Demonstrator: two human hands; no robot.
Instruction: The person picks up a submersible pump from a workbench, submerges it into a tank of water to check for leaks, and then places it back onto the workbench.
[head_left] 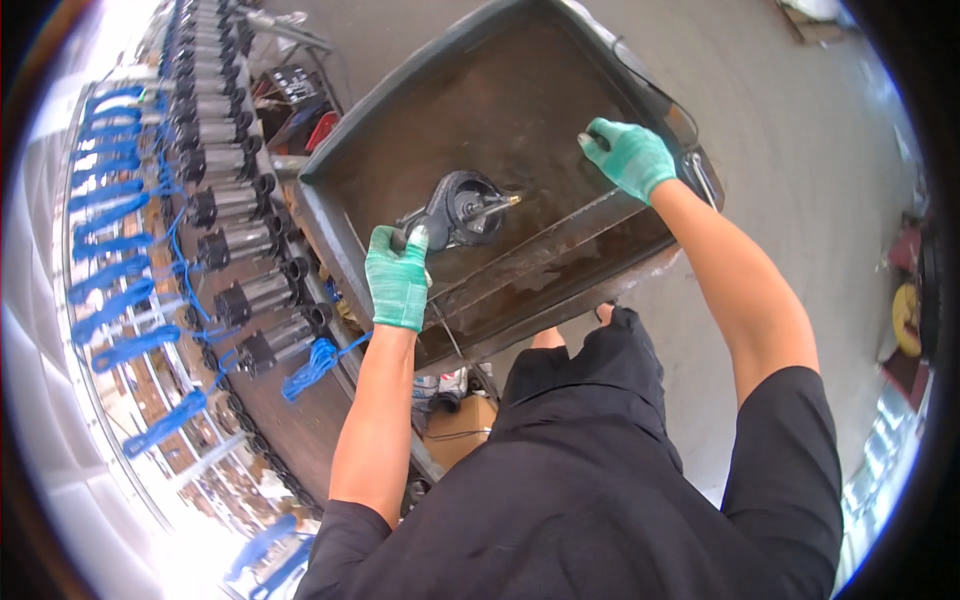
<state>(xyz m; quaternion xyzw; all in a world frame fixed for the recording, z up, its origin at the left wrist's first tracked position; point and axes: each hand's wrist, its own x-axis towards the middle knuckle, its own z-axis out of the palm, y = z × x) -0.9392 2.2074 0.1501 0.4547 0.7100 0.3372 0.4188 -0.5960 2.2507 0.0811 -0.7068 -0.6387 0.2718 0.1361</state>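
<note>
The left hand (pixel 397 275) pinches a round black housing (pixel 467 190) in a dark-grey tank (pixel 330 225); to its right, the empty right hand (pixel 630 155) curls loosely. Seemingly a holding step, calling for steady grip.

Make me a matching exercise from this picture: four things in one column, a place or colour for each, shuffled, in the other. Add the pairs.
Things:
1. Left hand
2. Box
3. Right hand
4. Cords

Places and colours:
A. Over the right side of the tub, apart from the black part
B. Blue, bundled
C. At the near end of the black part
D. Brown, outside the tub

Pairs: 1-C, 2-D, 3-A, 4-B
</note>
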